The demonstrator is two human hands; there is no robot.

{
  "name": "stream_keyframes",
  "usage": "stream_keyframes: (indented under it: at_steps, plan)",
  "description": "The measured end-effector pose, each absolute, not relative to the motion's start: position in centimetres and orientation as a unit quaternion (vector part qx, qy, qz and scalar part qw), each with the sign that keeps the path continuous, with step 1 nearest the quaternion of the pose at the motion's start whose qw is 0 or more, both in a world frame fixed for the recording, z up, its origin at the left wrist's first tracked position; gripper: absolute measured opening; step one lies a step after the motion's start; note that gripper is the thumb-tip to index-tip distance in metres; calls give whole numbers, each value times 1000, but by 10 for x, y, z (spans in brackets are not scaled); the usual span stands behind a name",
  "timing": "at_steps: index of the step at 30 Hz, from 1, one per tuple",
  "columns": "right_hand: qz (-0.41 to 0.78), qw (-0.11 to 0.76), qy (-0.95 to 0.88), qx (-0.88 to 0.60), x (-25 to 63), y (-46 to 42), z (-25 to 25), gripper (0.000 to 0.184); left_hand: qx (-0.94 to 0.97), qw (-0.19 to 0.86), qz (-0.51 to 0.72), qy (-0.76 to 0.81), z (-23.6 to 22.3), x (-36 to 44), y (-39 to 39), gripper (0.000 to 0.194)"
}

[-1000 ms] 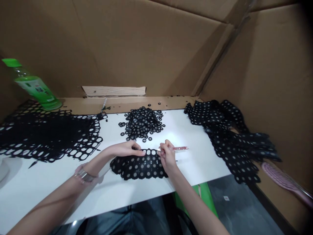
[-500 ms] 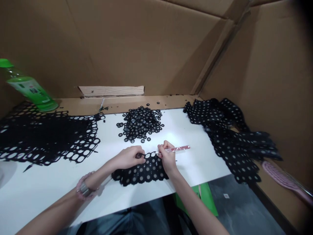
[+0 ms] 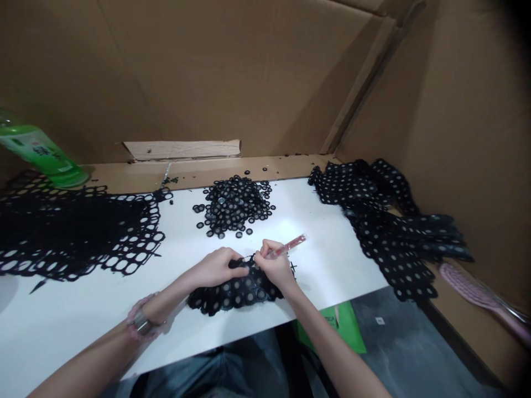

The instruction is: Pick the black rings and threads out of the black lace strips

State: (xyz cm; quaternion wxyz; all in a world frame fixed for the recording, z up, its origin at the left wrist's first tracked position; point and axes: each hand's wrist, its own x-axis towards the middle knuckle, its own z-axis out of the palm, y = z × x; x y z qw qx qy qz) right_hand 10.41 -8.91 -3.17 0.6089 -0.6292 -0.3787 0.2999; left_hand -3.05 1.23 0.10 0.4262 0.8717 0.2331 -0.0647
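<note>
A small black sheet of joined rings (image 3: 234, 292) lies on the white table (image 3: 83, 309) near its front edge. My left hand (image 3: 218, 267) is closed, pinching the sheet's top edge. My right hand (image 3: 271, 264) is closed round a thin pink-red stick tool (image 3: 290, 244), whose near tip meets the sheet right beside my left fingers. Behind my hands sits a heap of loose black rings (image 3: 234, 204).
A black punched-out web (image 3: 74, 232) covers the table's left side, with a green bottle (image 3: 39, 149) lying behind it. A black dotted strip (image 3: 385, 221) trails off the right edge. Cardboard walls (image 3: 249, 72) close in the back and right. A pink brush (image 3: 477, 293) lies at lower right.
My hands have drawn together over the sheet's top edge. The stick has tilted from level to slanting up to the right. The sheet has bunched up a little.
</note>
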Motion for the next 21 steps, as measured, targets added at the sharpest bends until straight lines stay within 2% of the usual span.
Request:
stream_keyframes:
  at_steps: [11,18,21]
  plan:
    - [260,582,-396,-661,98,-89,-29,22,879,421,-38,219,-6,-34,14,38]
    - [235,534,-465,-666,93,-88,-32,23,861,470,-2,193,-7,-35,11,35]
    - [259,564,-439,-650,99,-88,-32,23,855,478,-11,201,-4,-34,9,36]
